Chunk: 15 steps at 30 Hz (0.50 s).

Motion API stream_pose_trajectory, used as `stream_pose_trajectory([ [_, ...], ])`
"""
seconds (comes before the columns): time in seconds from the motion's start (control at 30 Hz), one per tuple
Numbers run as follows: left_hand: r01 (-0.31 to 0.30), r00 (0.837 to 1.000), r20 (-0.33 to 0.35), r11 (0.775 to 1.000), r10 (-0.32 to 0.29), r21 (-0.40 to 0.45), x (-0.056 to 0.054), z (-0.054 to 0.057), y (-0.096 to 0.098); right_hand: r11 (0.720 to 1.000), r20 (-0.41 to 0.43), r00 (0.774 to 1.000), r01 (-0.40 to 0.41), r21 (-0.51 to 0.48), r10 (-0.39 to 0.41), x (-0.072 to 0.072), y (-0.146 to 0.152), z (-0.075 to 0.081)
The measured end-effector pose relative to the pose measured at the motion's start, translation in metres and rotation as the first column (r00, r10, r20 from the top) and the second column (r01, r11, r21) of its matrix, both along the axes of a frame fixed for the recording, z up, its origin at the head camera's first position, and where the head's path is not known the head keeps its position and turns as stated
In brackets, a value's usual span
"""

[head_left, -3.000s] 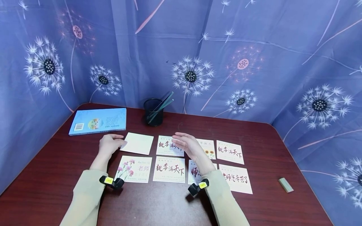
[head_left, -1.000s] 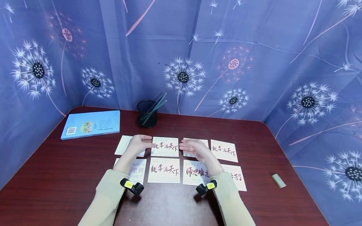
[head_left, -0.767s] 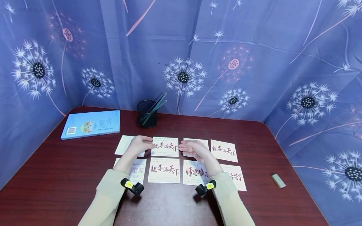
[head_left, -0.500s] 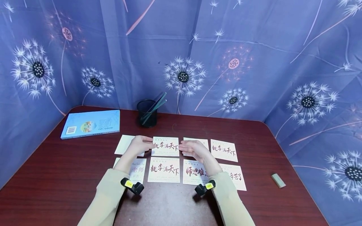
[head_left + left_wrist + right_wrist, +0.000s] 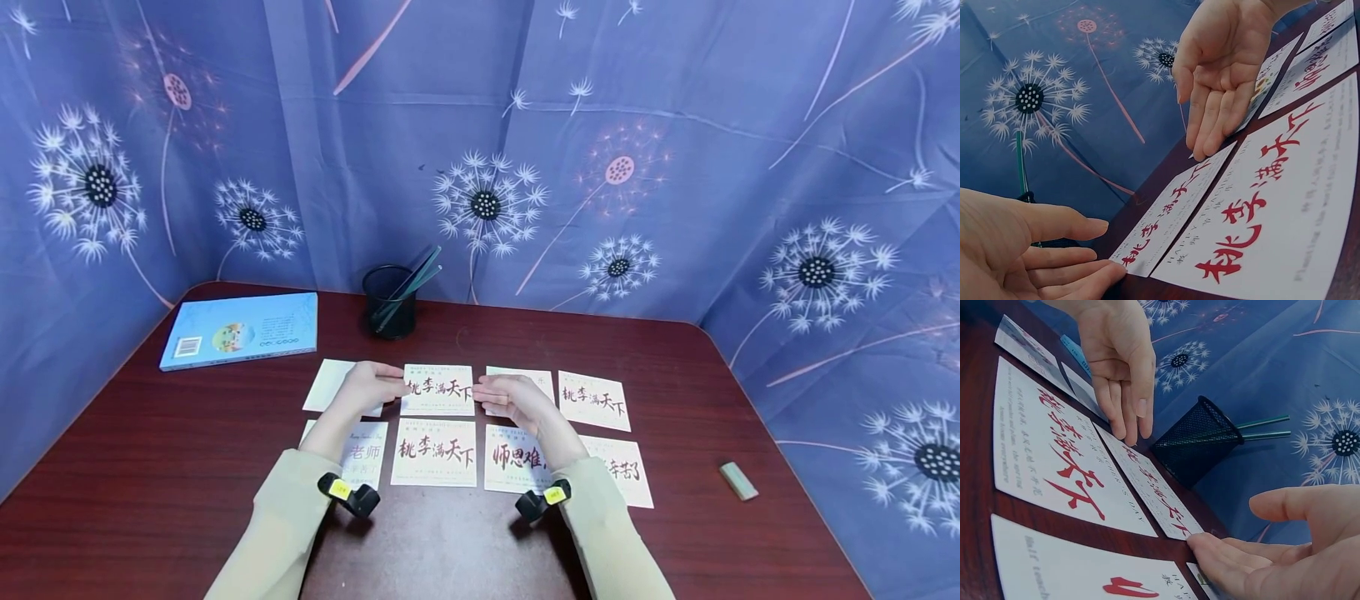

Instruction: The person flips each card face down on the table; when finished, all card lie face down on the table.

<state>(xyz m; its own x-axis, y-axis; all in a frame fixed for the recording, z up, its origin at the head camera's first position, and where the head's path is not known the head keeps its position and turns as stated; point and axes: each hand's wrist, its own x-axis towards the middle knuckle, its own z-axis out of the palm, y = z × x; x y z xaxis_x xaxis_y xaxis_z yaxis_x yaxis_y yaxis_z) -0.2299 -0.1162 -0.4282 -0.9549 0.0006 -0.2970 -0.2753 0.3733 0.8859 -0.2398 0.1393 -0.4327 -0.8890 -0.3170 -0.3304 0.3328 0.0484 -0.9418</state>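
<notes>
A white greeting card (image 5: 438,391) with red Chinese characters lies in the back row, between my two hands. My left hand (image 5: 365,388) has its fingertips at the card's left edge, fingers extended and thumb raised. From the other side, my right hand (image 5: 522,402) reaches the right edge with outstretched fingers, the fingertips right at the corner in the right wrist view. A matching card (image 5: 1260,206) lies just in front of it. My left hand and forearm partly cover a blank card (image 5: 324,385) and a flower card (image 5: 366,454). My right hand partly hides a sunflower card (image 5: 542,380).
More lettered cards lie to the right: one in the back row (image 5: 592,400) and two in front, a card (image 5: 513,458) and its neighbour (image 5: 630,471). Behind stand a black mesh pen holder (image 5: 390,308) and a blue book (image 5: 240,329). A small pale green block (image 5: 738,481) lies far right.
Since three seconds ago, my left hand has left the blank card's left edge and moved right to the lettered card. My right hand has come off that card to its right edge.
</notes>
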Motion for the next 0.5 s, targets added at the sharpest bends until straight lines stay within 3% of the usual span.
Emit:
stream_pose_trajectory([
  [0.5, 0.006, 1.0, 0.003, 1.0, -0.006, 0.01, 0.0001, 0.0003, -0.0003, 1.0, -0.004, 1.0, 0.01, -0.029, -0.01, -0.002, 0.0, -0.0005],
])
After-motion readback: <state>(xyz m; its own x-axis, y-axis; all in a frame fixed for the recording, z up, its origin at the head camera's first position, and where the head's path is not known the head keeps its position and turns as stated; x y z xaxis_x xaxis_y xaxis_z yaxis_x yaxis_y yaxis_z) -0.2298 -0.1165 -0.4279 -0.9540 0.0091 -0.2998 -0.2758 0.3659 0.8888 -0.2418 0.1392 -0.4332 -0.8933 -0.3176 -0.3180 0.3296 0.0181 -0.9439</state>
